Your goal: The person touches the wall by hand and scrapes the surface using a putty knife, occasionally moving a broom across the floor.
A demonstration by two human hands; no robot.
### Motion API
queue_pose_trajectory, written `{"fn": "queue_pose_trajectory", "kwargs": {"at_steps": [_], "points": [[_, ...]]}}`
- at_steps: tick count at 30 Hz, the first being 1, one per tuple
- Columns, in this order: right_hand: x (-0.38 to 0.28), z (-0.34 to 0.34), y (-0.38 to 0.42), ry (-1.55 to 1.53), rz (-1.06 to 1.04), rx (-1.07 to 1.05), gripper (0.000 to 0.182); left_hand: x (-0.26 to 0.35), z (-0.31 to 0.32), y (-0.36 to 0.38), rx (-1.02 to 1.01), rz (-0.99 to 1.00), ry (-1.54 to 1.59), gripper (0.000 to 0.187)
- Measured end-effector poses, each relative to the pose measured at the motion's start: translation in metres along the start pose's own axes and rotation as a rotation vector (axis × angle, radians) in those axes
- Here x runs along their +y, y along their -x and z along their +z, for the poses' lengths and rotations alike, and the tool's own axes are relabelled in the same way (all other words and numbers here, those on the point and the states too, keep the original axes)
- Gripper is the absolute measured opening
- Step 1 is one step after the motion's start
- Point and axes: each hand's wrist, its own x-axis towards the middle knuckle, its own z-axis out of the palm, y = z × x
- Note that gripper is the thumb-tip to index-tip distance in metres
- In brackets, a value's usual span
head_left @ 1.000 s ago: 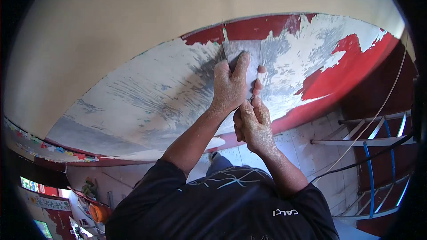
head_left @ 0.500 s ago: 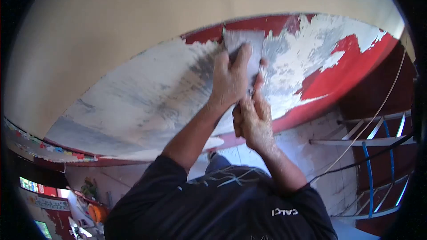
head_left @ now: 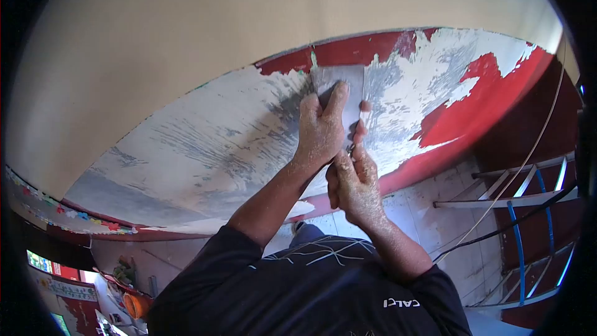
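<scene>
1. Head view: a scraper (head_left: 341, 87) lies flat against a wall (head_left: 205, 130), its blade just below the edge of the cream paint (head_left: 186, 37).
2. The left hand (head_left: 320, 126) presses on the blade, fingers (head_left: 336, 101) stretched up its face and not wrapped round it.
3. The right hand (head_left: 352, 180), at 5 o'clock from the left and touching it, has its fingers curled shut round the scraper's handle, which is mostly hidden.
4. Both hands are flecked with pale dust.
5. Red paint (head_left: 479, 106) remains at 3 o'clock from the blade; the wall at 8 o'clock is scraped down to grey-white.
6. A ladder (head_left: 516, 211) stands at 4 o'clock, well apart, with a cable (head_left: 497, 230) across it.
</scene>
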Motion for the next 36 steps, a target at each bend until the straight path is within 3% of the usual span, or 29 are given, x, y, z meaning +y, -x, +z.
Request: {"fn": "queue_pose_trajectory", "kwargs": {"at_steps": [10,16,22,28,30,33,34,36], "points": [[0.003,0.002,0.003,-0.028,0.03,0.011,0.062,0.001,0.001,0.004,0.02,-0.019,0.024,0.032],[0.0,0.003,-0.001,-0.03,-0.042,0.021,0.033,0.005,0.002,0.001,0.014,-0.025,0.011,0.031],[-0.001,0.007,0.001,0.02,-0.008,0.058,0.025,0.007,-0.001,0.004,0.004,-0.024,-0.002,0.032],[0.005,0.005,0.006,-0.029,-0.032,0.001,0.026,0.003,-0.003,0.007,0.005,-0.031,-0.034,0.032],[-0.001,0.01,0.002,0.041,-0.049,0.044,0.038,0.008,-0.003,0.002,-0.012,-0.011,-0.03,0.031],[-0.011,0.012,-0.003,-0.072,-0.003,-0.048,0.055,0.028,0.003,0.002,0.005,-0.071,-0.04,0.031],[-0.006,0.009,-0.003,-0.048,-0.011,-0.061,0.059,0.024,0.002,0.001,-0.004,-0.009,-0.044,0.031],[-0.001,0.013,0.007,-0.084,-0.036,-0.004,0.055,0.011,-0.006,0.005,-0.041,-0.017,-0.041,0.031]]}}
